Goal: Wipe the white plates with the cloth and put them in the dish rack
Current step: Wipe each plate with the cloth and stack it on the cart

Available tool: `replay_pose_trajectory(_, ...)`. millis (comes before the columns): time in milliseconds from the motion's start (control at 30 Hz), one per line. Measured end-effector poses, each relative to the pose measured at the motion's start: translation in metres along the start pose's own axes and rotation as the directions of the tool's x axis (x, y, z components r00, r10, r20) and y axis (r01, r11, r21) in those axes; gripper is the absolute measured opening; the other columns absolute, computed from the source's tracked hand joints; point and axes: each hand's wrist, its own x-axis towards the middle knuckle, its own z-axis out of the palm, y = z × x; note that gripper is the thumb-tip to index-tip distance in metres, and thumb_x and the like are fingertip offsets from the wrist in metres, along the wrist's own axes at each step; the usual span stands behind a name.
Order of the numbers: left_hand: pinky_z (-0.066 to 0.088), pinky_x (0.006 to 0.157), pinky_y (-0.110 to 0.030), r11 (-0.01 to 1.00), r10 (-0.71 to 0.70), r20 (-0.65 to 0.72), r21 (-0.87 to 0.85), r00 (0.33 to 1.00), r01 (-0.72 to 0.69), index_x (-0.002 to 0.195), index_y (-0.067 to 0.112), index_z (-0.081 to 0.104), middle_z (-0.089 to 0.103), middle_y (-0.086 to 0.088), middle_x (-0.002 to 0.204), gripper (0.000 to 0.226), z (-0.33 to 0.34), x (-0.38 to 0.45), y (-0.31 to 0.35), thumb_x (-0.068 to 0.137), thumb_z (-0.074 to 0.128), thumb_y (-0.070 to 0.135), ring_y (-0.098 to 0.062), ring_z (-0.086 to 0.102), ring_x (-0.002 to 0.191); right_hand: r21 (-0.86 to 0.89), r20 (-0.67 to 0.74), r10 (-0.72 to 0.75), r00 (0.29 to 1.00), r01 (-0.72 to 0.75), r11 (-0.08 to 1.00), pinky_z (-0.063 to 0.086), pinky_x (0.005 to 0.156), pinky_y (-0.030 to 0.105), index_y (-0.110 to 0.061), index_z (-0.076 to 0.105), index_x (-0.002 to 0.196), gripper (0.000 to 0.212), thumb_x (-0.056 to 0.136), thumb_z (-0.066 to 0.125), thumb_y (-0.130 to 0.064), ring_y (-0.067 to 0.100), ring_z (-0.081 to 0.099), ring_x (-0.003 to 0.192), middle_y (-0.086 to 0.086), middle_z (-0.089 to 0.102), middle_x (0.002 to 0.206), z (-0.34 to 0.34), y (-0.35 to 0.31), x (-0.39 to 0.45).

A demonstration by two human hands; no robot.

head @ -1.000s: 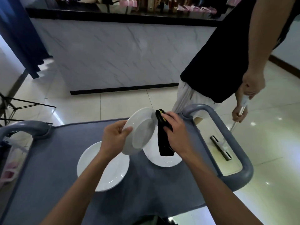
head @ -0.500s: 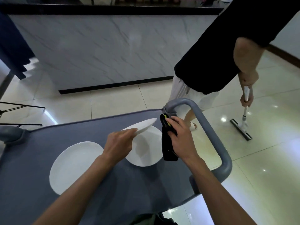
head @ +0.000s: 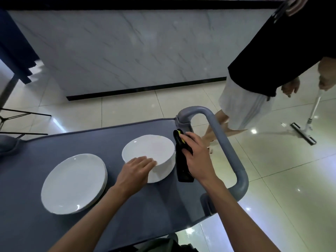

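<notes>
Near the right end of the grey cart top (head: 76, 142), the left hand (head: 135, 169) lies palm down on the near edge of the right stack of white plates (head: 148, 153), with the fingers extended and relaxed over the rim; no finger is seen curled under the rim. The left forearm rises from the near edge of the cart and angles up toward the stack. The right hand (head: 196, 155) is just beside the stack, on its right, with fingers and thumb curled around a black cloth (head: 182, 171) that carries a yellow mark at its upper end. The cloth hangs vertically from the grip, its lower end reaching down to the cart top beside the plates; whether the cloth touches the stack cannot be told. The right forearm extends from the near right corner of the cart. The grey handle (head: 223, 142) loops along the right end of the cart, just beyond the right hand. A second stack of white plates (head: 72, 182) rests on the cart top to the left, apart from the first. Beyond the right end, a second person (head: 272, 57) stands on the tiled floor holding a floor squeegee (head: 302, 132).
</notes>
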Motion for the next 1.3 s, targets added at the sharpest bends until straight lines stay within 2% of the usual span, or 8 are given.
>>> replay_pose_trajectory(100,0.060,0.078,-0.039,1.000,-0.022,0.070,0.010,0.997,0.021,0.108,0.012,0.073,0.073,-0.004,0.110,0.039,0.012,-0.013,0.007,0.072,0.075,-0.001,-0.029,0.070,0.102,0.003,0.013,-0.016,1.000,0.016,1.000,0.029,0.111,0.016,-0.015,0.058,0.138,0.049,0.092,0.058,0.002,0.015,0.046,0.127,-0.002,0.051,0.137,0.003,0.007,-0.006)
replay_pose_trajectory(233,0.058,0.077,-0.037,0.999,-0.036,0.093,0.038,0.995,0.033,0.108,0.013,0.070,0.070,-0.003,0.111,0.034,0.017,-0.021,0.015,0.084,0.045,0.008,-0.029,0.065,0.106,0.004,0.070,-0.020,0.997,0.019,1.000,0.036,0.113,0.032,-0.017,0.056,0.140,0.049,0.094,0.058,-0.001,0.017,0.045,0.129,-0.003,0.049,0.139,0.008,0.014,-0.013)
replay_pose_trajectory(300,0.056,0.077,-0.036,0.998,-0.054,0.120,0.048,0.991,0.048,0.108,0.014,0.070,0.068,-0.003,0.111,0.033,0.019,-0.024,0.018,0.085,0.047,0.009,-0.029,0.065,0.106,0.001,0.090,-0.032,0.995,0.032,0.999,0.038,0.112,0.036,-0.017,0.056,0.140,0.048,0.094,0.057,-0.001,0.019,0.045,0.130,-0.003,0.049,0.139,0.009,0.015,-0.015)
replay_pose_trajectory(533,0.053,0.076,-0.037,0.993,-0.115,0.174,0.037,0.978,0.110,0.111,0.015,0.069,0.065,-0.005,0.110,0.028,0.024,-0.028,0.024,0.084,0.062,0.011,-0.030,0.063,0.101,-0.031,0.136,-0.036,0.990,0.041,0.999,0.036,0.113,0.029,-0.016,0.056,0.139,0.048,0.094,0.058,-0.001,0.019,0.044,0.129,-0.001,0.050,0.139,0.011,0.016,-0.021)
replay_pose_trajectory(733,0.051,0.078,-0.038,0.988,-0.154,0.242,0.048,0.958,0.147,0.115,0.018,0.069,0.065,-0.004,0.113,0.035,0.029,-0.034,0.028,0.093,0.043,0.024,-0.030,0.063,0.105,-0.050,0.157,-0.025,0.987,0.033,0.998,0.038,0.113,0.031,-0.018,0.055,0.140,0.049,0.094,0.058,-0.001,0.019,0.043,0.130,-0.003,0.048,0.141,0.015,0.020,-0.025)
replay_pose_trajectory(933,0.052,0.077,-0.039,0.977,-0.207,0.275,0.014,0.939,0.211,0.113,0.018,0.070,0.066,-0.004,0.112,0.028,0.027,-0.032,0.029,0.085,0.075,0.017,-0.030,0.062,0.104,-0.063,0.158,-0.014,0.987,0.025,0.998,0.034,0.111,0.023,-0.019,0.056,0.139,0.050,0.094,0.059,0.000,0.019,0.043,0.129,-0.004,0.049,0.141,0.021,0.020,-0.029)
replay_pose_trajectory(1100,0.053,0.078,-0.040,0.974,-0.219,0.239,-0.001,0.946,0.225,0.109,0.018,0.072,0.069,-0.003,0.110,0.024,0.016,-0.031,0.028,0.086,0.076,0.024,-0.029,0.064,0.104,-0.087,0.167,-0.030,0.985,0.045,0.995,0.028,0.107,0.017,-0.021,0.056,0.139,0.051,0.093,0.059,0.000,0.017,0.042,0.128,-0.005,0.048,0.141,0.029,0.009,-0.025)
replay_pose_trajectory(1300,0.053,0.072,-0.040,0.943,-0.329,0.079,-0.036,0.941,0.332,0.108,0.013,0.075,0.070,-0.004,0.106,0.032,-0.010,-0.043,0.004,0.078,0.081,0.008,-0.031,0.066,0.097,-0.052,0.176,-0.071,0.982,0.082,0.995,0.032,0.110,0.021,-0.019,0.057,0.139,0.051,0.092,0.059,0.002,0.017,0.040,0.130,-0.003,0.049,0.144,0.046,-0.021,-0.017)
